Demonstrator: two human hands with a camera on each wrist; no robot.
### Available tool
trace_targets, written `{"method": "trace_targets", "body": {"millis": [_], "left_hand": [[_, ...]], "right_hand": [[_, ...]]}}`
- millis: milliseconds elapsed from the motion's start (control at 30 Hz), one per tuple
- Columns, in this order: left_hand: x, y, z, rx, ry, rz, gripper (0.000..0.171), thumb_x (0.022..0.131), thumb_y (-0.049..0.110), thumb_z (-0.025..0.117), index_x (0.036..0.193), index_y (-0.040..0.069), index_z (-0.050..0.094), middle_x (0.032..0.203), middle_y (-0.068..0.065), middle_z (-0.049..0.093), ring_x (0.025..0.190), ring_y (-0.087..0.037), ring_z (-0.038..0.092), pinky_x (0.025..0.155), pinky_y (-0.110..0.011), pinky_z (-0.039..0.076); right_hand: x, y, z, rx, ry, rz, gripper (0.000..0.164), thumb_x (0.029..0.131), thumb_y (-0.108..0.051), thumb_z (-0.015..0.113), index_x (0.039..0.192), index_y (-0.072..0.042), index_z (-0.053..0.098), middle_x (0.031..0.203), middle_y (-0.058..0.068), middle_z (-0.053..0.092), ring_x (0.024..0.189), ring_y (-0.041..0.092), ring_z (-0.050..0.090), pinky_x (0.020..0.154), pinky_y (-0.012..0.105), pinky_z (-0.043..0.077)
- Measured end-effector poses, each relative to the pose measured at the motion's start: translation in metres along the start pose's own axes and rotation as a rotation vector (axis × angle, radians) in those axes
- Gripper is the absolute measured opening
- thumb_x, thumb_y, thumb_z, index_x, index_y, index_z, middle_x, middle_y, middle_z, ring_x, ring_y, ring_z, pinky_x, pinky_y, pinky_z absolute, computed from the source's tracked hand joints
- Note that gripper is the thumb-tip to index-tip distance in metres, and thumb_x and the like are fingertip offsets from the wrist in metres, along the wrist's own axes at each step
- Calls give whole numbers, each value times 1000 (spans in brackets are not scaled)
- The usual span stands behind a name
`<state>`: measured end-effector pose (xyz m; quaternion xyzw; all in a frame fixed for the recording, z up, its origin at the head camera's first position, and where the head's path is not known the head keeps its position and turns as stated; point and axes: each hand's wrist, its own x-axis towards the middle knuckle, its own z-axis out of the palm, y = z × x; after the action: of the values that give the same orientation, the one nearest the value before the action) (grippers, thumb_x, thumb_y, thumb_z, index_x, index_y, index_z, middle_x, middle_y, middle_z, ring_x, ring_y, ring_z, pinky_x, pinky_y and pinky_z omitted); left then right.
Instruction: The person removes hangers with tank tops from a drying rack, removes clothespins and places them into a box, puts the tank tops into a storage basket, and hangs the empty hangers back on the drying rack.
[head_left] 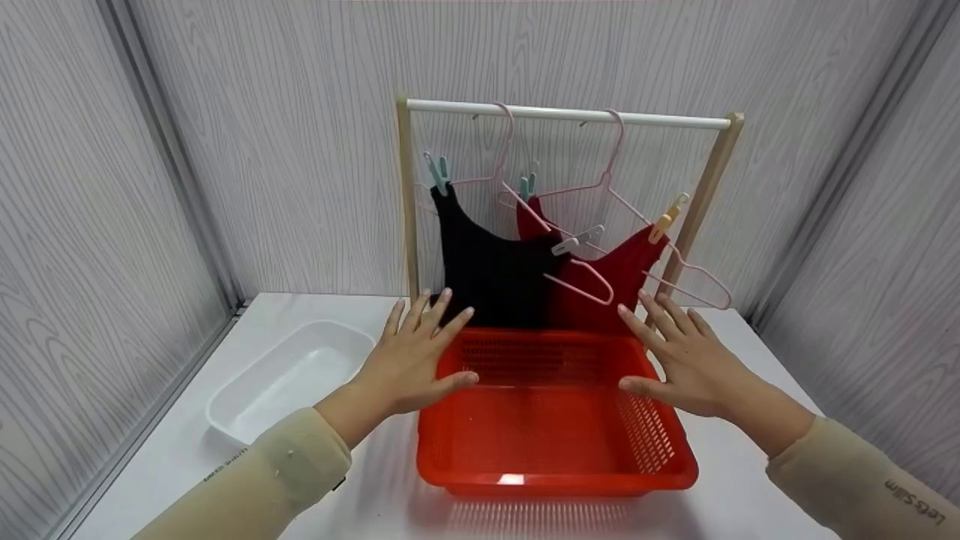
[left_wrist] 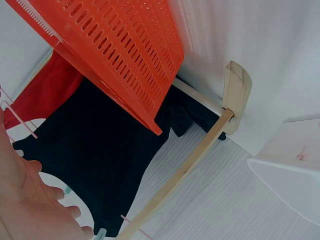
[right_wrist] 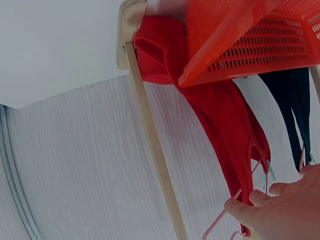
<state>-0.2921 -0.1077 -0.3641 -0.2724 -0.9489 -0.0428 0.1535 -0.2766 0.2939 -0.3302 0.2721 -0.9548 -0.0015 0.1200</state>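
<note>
Both hands are raised with fingers spread and hold nothing. The left hand (head_left: 412,365) hovers over the left rim of a red plastic basket (head_left: 555,480), and the right hand (head_left: 686,364) over its right side. Behind the basket, a black garment (head_left: 495,277) hangs from a pink hanger (head_left: 501,161), pegged with a teal clothespin (head_left: 440,176) and a white clothespin (head_left: 566,246). Partly hidden behind it, a red garment (head_left: 611,289) hangs from a second pink hanger (head_left: 615,150), with a teal clothespin (head_left: 529,185) and a yellow clothespin (head_left: 661,225).
A small rack with a white rod (head_left: 555,112) and wooden legs (head_left: 409,202) stands at the back of the white table (head_left: 360,480). To the left lies a white tray (head_left: 225,427). Pale wood-patterned panels (head_left: 277,150) enclose the table at the back and both sides.
</note>
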Motion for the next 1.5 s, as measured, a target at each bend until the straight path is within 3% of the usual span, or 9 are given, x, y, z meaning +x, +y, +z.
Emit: {"method": "trace_targets", "body": {"millis": [333, 667, 1133, 1500], "left_hand": [[7, -1, 0, -9, -24, -19, 87, 93, 76, 34, 162, 27, 13, 168, -10, 4, 153, -36, 3, 119, -60, 0], [15, -3, -1, -16, 47, 43, 84, 94, 76, 32, 161, 26, 22, 167, -11, 11, 153, -34, 8, 120, -59, 6], [25, -8, 5, -35, 30, -17, 85, 94, 76, 32, 161, 25, 19, 167, -11, 7, 152, -38, 10, 120, -58, 4], [30, -7, 3, -42, 24, -32, 85, 94, 76, 29, 162, 26, 16, 168, -11, 4, 152, -37, 7, 120, -56, 1]], "right_hand": [[9, -3, -3, 17, -5, 2, 91, 95, -66, 49, 162, -18, 12, 167, 17, 6, 151, 42, 7, 116, 67, 11], [21, -6, -6, 20, 11, 8, 92, 94, -66, 48, 162, -20, 7, 167, 16, 4, 152, 41, 5, 116, 65, 13], [40, -12, -8, 66, -1, 13, 92, 96, -67, 45, 162, -22, 0, 168, 14, 2, 152, 40, 4, 111, 71, 19], [52, -14, -6, 66, 55, -38, 88, 100, -58, 47, 162, -11, 6, 167, 14, 9, 152, 38, 11, 117, 61, 17]]}}
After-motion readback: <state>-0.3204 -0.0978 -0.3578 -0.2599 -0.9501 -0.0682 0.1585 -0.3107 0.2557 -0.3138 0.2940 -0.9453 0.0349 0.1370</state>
